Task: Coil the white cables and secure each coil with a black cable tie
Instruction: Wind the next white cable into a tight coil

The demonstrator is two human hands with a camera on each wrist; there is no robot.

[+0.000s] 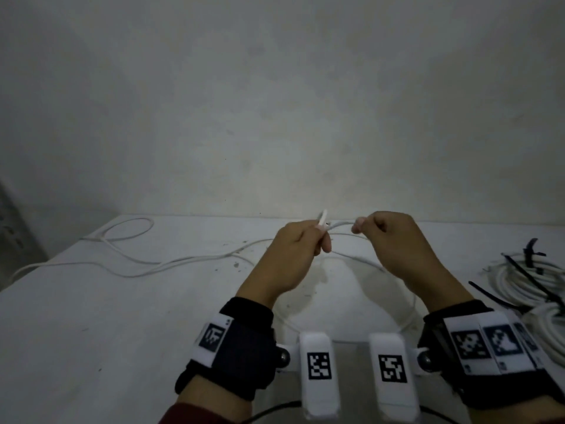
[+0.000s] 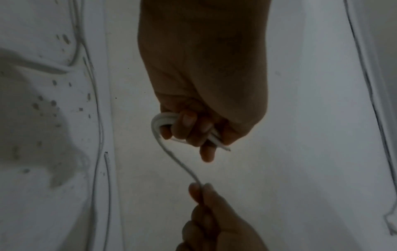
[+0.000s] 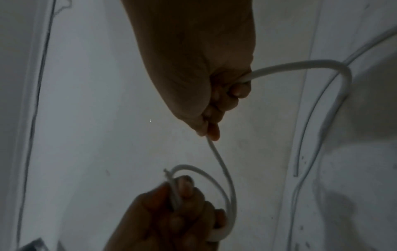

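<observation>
Both hands are raised above the white table (image 1: 122, 316) near its far edge. My left hand (image 1: 293, 252) grips the free end of a white cable (image 1: 339, 224), folded into a small loop (image 2: 159, 122) round its fingers, with the cut tip (image 1: 323, 215) sticking up. My right hand (image 1: 394, 243) pinches the same cable (image 3: 219, 158) a short span to the right, and the cable (image 3: 300, 65) runs out of its fist and curves down to the table. Black cable ties (image 1: 519, 270) lie at the right.
The rest of the white cable (image 1: 171, 261) trails in loose loops across the table's left and far side. Coiled white cables (image 1: 519, 286) lie at the right edge under the ties. A plain wall (image 1: 275, 102) stands just behind the table.
</observation>
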